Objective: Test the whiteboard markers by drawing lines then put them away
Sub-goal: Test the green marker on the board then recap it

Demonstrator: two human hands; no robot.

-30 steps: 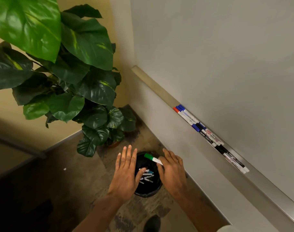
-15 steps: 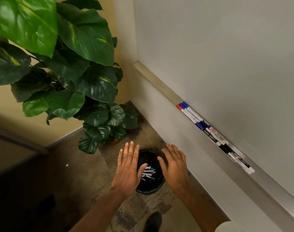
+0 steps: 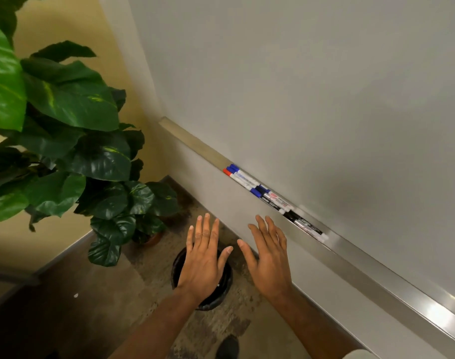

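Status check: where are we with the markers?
Done: the green marker the right hand held a second ago is gone, apparently dropped into the black bin, which already held others. In hand: nothing; the left hand is over the bin, the right beside it, both open and empty. Left: a row of red, blue and black markers lies in the whiteboard tray.

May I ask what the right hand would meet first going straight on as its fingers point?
Likely the markers in the whiteboard tray, just beyond the right hand; depth is unclear, so perhaps the tray's edge first.
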